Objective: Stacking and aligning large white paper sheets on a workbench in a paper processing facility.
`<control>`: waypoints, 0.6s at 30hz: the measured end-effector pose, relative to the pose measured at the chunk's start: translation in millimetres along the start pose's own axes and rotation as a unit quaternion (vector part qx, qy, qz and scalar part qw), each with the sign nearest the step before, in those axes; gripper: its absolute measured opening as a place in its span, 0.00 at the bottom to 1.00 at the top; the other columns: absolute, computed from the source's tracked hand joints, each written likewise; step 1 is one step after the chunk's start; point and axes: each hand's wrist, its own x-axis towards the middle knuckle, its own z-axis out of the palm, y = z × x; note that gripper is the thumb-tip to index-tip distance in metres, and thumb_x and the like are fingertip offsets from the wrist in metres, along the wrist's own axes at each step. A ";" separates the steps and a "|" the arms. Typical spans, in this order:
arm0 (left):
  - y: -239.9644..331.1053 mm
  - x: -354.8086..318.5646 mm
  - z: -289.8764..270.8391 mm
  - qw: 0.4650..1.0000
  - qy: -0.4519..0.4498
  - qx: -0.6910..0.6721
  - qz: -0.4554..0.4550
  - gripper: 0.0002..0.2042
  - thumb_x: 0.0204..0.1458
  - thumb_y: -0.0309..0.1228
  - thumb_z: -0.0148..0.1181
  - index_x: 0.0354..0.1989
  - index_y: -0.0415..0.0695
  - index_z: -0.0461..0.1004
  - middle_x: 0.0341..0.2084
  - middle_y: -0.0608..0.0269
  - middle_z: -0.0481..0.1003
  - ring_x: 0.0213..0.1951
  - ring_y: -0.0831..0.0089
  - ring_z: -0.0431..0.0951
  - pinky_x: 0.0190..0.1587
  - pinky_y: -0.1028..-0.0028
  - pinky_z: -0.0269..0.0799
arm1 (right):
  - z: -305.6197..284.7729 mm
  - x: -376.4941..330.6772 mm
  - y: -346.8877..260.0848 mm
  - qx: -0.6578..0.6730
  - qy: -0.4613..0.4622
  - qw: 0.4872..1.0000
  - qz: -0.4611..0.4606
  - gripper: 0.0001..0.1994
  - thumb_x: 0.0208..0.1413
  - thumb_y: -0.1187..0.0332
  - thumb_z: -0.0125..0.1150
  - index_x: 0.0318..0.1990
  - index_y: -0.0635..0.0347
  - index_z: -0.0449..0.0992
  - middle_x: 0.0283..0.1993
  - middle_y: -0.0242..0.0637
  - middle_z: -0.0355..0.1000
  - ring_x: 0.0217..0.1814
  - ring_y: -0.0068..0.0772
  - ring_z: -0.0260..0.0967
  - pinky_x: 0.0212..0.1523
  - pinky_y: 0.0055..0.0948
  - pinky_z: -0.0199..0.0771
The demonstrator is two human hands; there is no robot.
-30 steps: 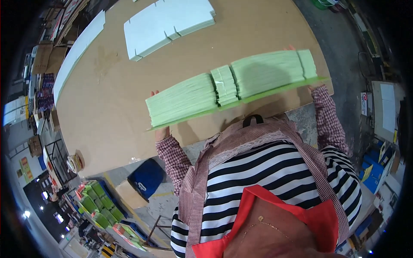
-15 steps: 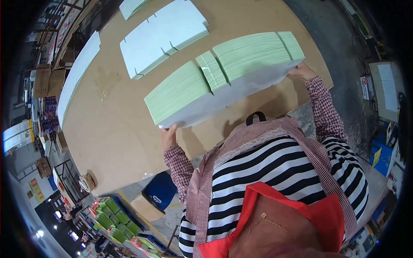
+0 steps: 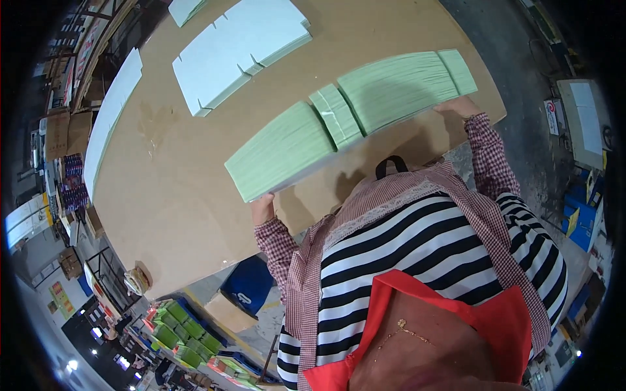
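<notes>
A thick stack of cut card sheets (image 3: 398,88) stands on edge on the table in front of me. Its pale green layered edges face up, and only a thin strip of the whitish near face shows. A narrow middle section is set off by two dark slots. My left hand (image 3: 263,208) grips the near left corner, its fingers partly hidden by the stack. At the other end, my right hand (image 3: 460,107) is closed on the lower right corner, fingers against the near face.
Beyond lies a flat stack of white notched sheets (image 3: 241,45). Another white stack (image 3: 114,120) lies along the table's left edge, and a small one (image 3: 185,10) is at the far side. A tape roll (image 3: 135,281) sits at the near left corner of the brown table (image 3: 176,215).
The held stack has tipped toward me, so its near white face has mostly gone from sight and more of the green edges show. Both hands stay on its ends.
</notes>
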 end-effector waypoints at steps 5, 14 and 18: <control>-19.8 10.4 -14.0 0.998 -0.014 0.002 0.066 0.34 0.40 0.35 0.64 0.56 0.38 0.57 0.52 0.60 0.64 0.54 0.65 0.63 0.58 0.64 0.56 | -6.5 5.2 3.4 -0.001 -0.015 0.999 0.052 0.30 0.36 0.70 0.71 0.50 0.66 0.66 0.47 0.40 0.69 0.50 0.29 0.65 0.49 0.29 0.67; 37.3 7.3 73.9 0.992 0.116 -0.016 -0.038 0.26 0.52 0.38 0.53 0.57 0.40 0.57 0.52 0.57 0.64 0.54 0.63 0.64 0.56 0.64 0.60 | -18.3 14.5 -52.6 0.122 -0.031 0.990 -0.064 0.36 0.38 0.66 0.70 0.56 0.64 0.61 0.51 0.41 0.66 0.56 0.30 0.60 0.56 0.29 0.62; 56.3 3.1 151.0 0.993 0.022 -0.025 -0.110 0.28 0.54 0.47 0.49 0.57 0.41 0.57 0.53 0.57 0.63 0.54 0.62 0.64 0.55 0.64 0.61 | -69.7 26.1 -65.5 0.023 -0.092 0.995 -0.033 0.36 0.40 0.60 0.69 0.57 0.63 0.61 0.54 0.43 0.64 0.58 0.33 0.59 0.55 0.29 0.62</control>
